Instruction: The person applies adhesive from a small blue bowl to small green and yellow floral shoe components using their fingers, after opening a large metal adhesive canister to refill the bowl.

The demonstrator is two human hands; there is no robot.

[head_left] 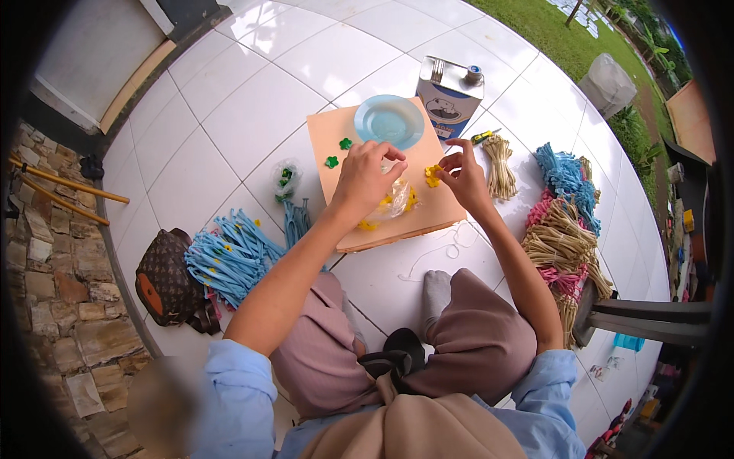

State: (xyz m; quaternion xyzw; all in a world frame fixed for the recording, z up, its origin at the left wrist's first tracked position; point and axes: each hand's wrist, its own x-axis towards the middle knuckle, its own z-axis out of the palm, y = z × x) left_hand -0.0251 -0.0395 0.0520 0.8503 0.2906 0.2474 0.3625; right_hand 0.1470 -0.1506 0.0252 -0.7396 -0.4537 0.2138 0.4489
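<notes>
My right hand [465, 177] pinches a yellow flower-shaped piece [433, 177] above the right side of a light-brown board [329, 145]. Across from it, my left hand [370, 177] hovers over the board with its fingers curled toward the thumb; whatever they hold is too small to make out. Beneath that hand lies a clear plastic bag [397, 200] with yellow pieces in it, partly hidden by the fingers. Two green flower-shaped pieces [331, 161] rest on the board to the left. A light-blue plate [367, 122] stands at its far end.
A metal can [451, 107] stands behind the board. Beige cord bundles [501, 172] and blue, pink and beige ones [562, 237] lie on the right. Blue cords [233, 256], a brown bag [164, 275] and a small bag of green pieces [286, 180] are left. White string [451, 251] trails in front.
</notes>
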